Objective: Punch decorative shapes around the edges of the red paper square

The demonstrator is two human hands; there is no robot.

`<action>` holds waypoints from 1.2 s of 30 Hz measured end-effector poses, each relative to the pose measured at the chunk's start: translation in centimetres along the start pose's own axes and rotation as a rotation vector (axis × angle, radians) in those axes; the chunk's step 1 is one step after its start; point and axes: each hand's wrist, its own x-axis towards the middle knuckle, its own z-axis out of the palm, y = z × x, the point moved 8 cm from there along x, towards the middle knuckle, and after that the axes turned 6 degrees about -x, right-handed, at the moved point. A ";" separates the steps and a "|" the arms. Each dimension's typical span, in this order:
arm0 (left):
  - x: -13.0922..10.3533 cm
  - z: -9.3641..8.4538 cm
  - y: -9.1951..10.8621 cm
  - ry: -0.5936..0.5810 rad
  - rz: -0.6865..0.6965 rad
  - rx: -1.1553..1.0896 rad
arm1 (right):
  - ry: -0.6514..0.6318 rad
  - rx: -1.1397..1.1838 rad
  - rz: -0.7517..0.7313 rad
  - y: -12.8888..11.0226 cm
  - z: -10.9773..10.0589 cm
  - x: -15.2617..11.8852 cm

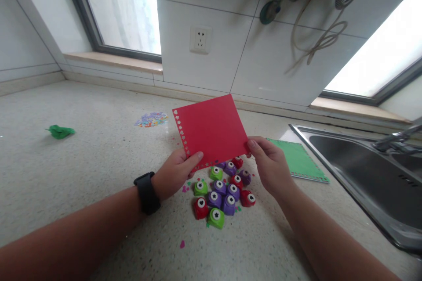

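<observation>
A sheet of red paper (211, 129) is held up above the countertop, tilted. Small cut-out shapes, hearts and stars among them, run along its left edge and part of its lower edge. My left hand (176, 171) pinches the lower left corner, thumb on top. At the lower right corner, my right hand (268, 160) grips the paper between thumb and fingers. Just below the sheet lies a cluster of several craft punches: purple (230, 204), green (216, 218) and red (201, 207), with star, heart or flower marks. The paper hides some at the back.
Green paper (296, 160) with a punched edge lies right, beside the steel sink (349, 158). A pile of coloured confetti (150, 120) sits back left, and a crumpled green piece (60, 131) farther left. Loose bits surround the punches. A socket (200, 39) is on the tiled wall.
</observation>
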 end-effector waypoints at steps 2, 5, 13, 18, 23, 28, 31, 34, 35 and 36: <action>0.1 -0.2 -0.1 0.025 0.003 -0.014 | 0.003 -0.066 -0.020 -0.1 -0.5 0.3; 0.2 -0.3 -0.2 0.036 0.007 -0.032 | -0.106 -0.258 -0.063 -0.6 -0.8 0.7; 0.1 -0.3 -0.1 0.055 -0.006 -0.070 | -0.343 -0.516 -0.159 -1.6 -0.7 0.5; 0.2 -0.4 0.1 0.074 0.004 -0.118 | -0.423 -0.568 -0.228 -1.9 0.4 0.1; 0.0 -0.2 1.1 0.131 0.017 -0.290 | -0.456 -0.612 -0.279 -1.9 1.2 -0.1; -0.1 -0.1 1.4 0.150 0.006 -0.370 | -0.532 -0.602 -0.312 -2.3 2.1 -0.9; 0.0 -0.1 1.4 0.136 0.019 -0.381 | -0.630 -0.548 -0.363 -3.5 3.1 -1.9; 0.1 -0.1 1.3 0.129 0.023 -0.397 | -0.739 -0.527 -0.432 -4.6 4.1 -2.9; 0.1 -0.1 1.2 0.125 0.025 -0.398 | -0.773 -0.530 -0.444 -4.7 4.5 -3.2; 0.1 -0.2 1.2 0.120 0.028 -0.395 | -0.801 -0.535 -0.450 -4.8 4.7 -3.5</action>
